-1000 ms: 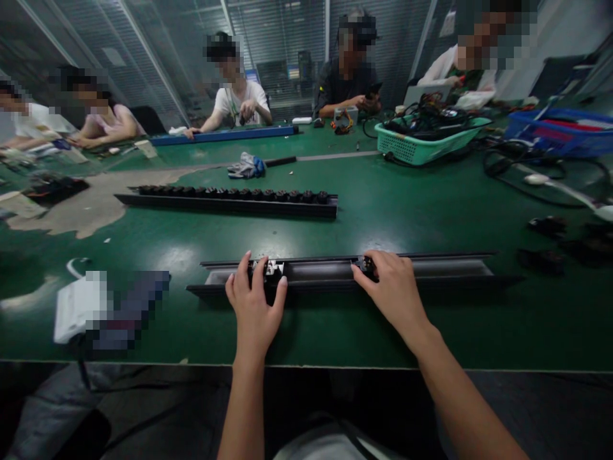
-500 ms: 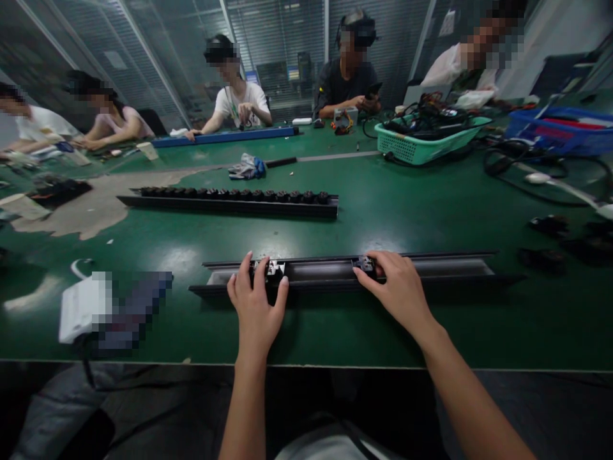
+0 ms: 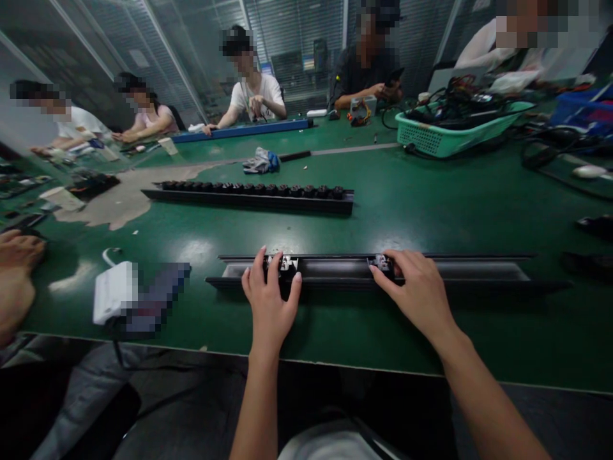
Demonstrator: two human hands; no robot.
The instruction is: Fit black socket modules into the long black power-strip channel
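A long black metal channel (image 3: 330,269) with a grey inside lies across the table in front of me. Towards its left end, my left hand (image 3: 271,300) has its thumb and fingers around a small black module with bright metal parts (image 3: 288,263), which looks like a socket module. A second small module (image 3: 382,262) sits in the channel further right, with my right hand (image 3: 416,287) pinching it at its right side. The fingers partly cover both modules. Behind them lies another black channel (image 3: 249,202), carrying a row of several black modules (image 3: 258,189).
At the left are a white device (image 3: 115,291), a dark pixelated flat object (image 3: 160,297) and another person's hand (image 3: 16,268). A glove (image 3: 262,161), a green basket of cables (image 3: 431,137) and a blue bar (image 3: 258,130) stand further back. Several people sit opposite.
The view has turned left, shifting everything rightward in the picture. Another person's hand has come into view at the left edge. Both my hands keep their places on the modules.
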